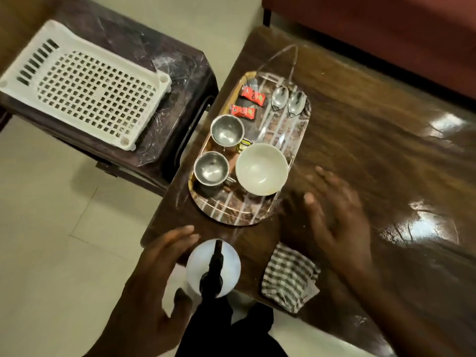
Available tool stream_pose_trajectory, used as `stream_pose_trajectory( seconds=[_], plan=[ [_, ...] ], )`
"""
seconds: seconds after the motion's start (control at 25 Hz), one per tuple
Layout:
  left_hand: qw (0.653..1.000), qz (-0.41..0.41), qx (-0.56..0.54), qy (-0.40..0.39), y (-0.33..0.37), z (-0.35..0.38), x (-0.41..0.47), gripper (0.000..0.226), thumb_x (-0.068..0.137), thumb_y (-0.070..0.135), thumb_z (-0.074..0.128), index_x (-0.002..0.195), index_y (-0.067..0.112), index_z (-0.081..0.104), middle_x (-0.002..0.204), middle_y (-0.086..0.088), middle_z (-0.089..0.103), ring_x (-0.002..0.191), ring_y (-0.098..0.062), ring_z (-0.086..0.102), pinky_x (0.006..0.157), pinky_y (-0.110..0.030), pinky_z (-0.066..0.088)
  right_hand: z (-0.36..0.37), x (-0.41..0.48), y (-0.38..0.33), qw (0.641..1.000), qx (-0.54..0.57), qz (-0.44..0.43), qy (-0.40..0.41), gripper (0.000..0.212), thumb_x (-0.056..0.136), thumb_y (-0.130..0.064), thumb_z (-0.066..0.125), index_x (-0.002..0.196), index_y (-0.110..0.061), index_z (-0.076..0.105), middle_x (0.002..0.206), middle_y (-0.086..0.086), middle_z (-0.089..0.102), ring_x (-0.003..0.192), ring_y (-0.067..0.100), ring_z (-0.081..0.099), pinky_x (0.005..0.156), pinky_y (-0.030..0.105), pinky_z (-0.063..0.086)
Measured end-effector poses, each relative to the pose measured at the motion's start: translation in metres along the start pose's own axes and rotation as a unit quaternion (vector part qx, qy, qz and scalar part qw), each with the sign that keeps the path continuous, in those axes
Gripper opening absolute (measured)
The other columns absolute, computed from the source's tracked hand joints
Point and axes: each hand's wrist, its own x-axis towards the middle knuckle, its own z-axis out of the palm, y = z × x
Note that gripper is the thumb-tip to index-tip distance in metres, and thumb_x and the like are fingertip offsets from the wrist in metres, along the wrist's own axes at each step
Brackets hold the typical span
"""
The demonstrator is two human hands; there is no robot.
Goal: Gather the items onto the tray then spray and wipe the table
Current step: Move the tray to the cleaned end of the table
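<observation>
An oval brown tray (247, 215) lies on the dark wooden table (373, 130). It holds two steel cups (226, 130) (211, 169), a white bowl (261, 169), two spoons (279, 97) (296, 103) and two red sachets (252, 95) (242, 111). A white spray bottle (213, 266) with a black nozzle stands at the table's near corner. My left hand (154, 274) is open beside it, fingers spread, apart from the bottle. My right hand (337, 217) hovers open and blurred over the table, right of the tray. A checked cloth (289, 276) lies folded under its wrist side.
A dark plastic stool (180, 81) stands to the left of the table with a white perforated plastic rack (85, 83) on it. A reddish sofa edge (386, 29) runs along the table's far side. Pale tiled floor (51, 228) lies at the left.
</observation>
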Motion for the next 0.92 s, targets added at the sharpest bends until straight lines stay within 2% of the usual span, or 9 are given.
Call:
stream_pose_trajectory(
  seconds=[0.08,0.16,0.2,0.28,0.4,0.52,0.64,0.8,0.92],
  plan=[
    [0.990,-0.123,-0.049,0.048,-0.006,-0.017,0.011,0.035,0.096,0.012,0.063,0.128,0.021,0.071,0.134,0.001,0.075,0.129,-0.010,0.068,0.108,-0.014,0.050,-0.014,0.064,-0.005,0.998,0.041,0.035,0.040,0.032,0.108,-0.032,0.059,0.136,-0.022,0.069,0.144,-0.004,0.067,0.136,0.018,0.059,0.113,0.043,0.048],
    [0.924,-0.313,-0.204,0.084,-0.019,-0.019,0.036,0.035,0.096,-0.010,0.069,0.116,0.018,0.078,0.110,-0.004,0.085,0.115,-0.027,0.078,0.105,-0.031,0.061,-0.020,0.126,-0.012,0.994,0.074,0.074,0.025,0.028,0.108,-0.033,0.059,0.132,-0.026,0.071,0.129,-0.011,0.072,0.118,0.004,0.067,0.104,0.042,0.056],
    [0.886,-0.374,-0.262,0.082,-0.025,-0.017,0.049,0.034,0.094,-0.012,0.071,0.115,0.013,0.079,0.105,-0.010,0.085,0.110,-0.034,0.079,0.104,-0.041,0.063,-0.019,0.155,-0.015,0.993,0.082,0.085,0.001,0.027,0.108,-0.034,0.059,0.131,-0.028,0.072,0.121,-0.016,0.073,0.111,-0.006,0.066,0.102,0.038,0.057],
    [0.836,-0.436,-0.327,0.066,-0.030,-0.011,0.073,0.027,0.093,-0.008,0.071,0.117,0.004,0.078,0.105,-0.020,0.084,0.104,-0.040,0.081,0.095,-0.043,0.067,-0.009,0.205,-0.018,0.991,0.087,0.091,-0.032,0.028,0.108,-0.033,0.058,0.130,-0.026,0.073,0.117,-0.017,0.074,0.107,-0.007,0.068,0.101,0.036,0.058],
    [0.783,-0.490,-0.381,0.047,-0.031,0.004,0.097,0.024,0.099,-0.008,0.063,0.121,-0.010,0.072,0.110,-0.034,0.079,0.104,-0.048,0.079,0.084,-0.040,0.066,0.016,0.258,-0.015,0.986,0.106,0.114,-0.058,0.032,0.109,-0.026,0.059,0.138,-0.019,0.070,0.127,-0.005,0.076,0.110,0.009,0.074,0.099,0.037,0.062],
    [0.746,-0.535,-0.397,0.012,-0.027,0.021,0.110,0.015,0.101,-0.010,0.061,0.111,-0.013,0.070,0.097,-0.033,0.081,0.099,-0.045,0.079,0.079,-0.040,0.067,0.037,0.285,-0.006,0.978,0.097,0.147,-0.109,0.033,0.108,-0.023,0.060,0.140,-0.019,0.067,0.127,-0.002,0.075,0.109,0.017,0.075,0.100,0.041,0.062],
    [0.745,-0.550,-0.377,-0.005,-0.027,0.038,0.109,0.013,0.099,-0.006,0.069,0.111,-0.007,0.073,0.097,-0.028,0.083,0.096,-0.044,0.082,0.081,-0.038,0.069,0.049,0.301,-0.002,0.973,0.061,0.164,-0.149,0.025,0.106,-0.022,0.061,0.127,-0.023,0.074,0.112,0.000,0.078,0.101,0.023,0.077,0.096,0.045,0.063],
    [0.750,-0.539,-0.384,0.014,-0.024,0.046,0.105,0.018,0.099,-0.003,0.071,0.114,0.003,0.078,0.106,-0.020,0.085,0.099,-0.035,0.084,0.088,-0.040,0.069,0.050,0.312,0.004,0.970,0.062,0.170,-0.161,0.013,0.105,-0.020,0.065,0.108,-0.026,0.077,0.085,-0.011,0.073,0.072,0.005,0.068,0.068,0.026,0.059],
    [0.748,-0.534,-0.391,0.052,-0.022,0.050,0.103,0.020,0.099,-0.003,0.070,0.114,0.006,0.078,0.108,-0.016,0.085,0.098,-0.033,0.084,0.081,-0.036,0.070,0.051,0.311,0.005,0.968,0.071,0.172,-0.166,0.012,0.106,-0.021,0.066,0.109,-0.023,0.077,0.086,-0.007,0.074,0.068,0.006,0.064,0.060,0.021,0.053]
  ],
)
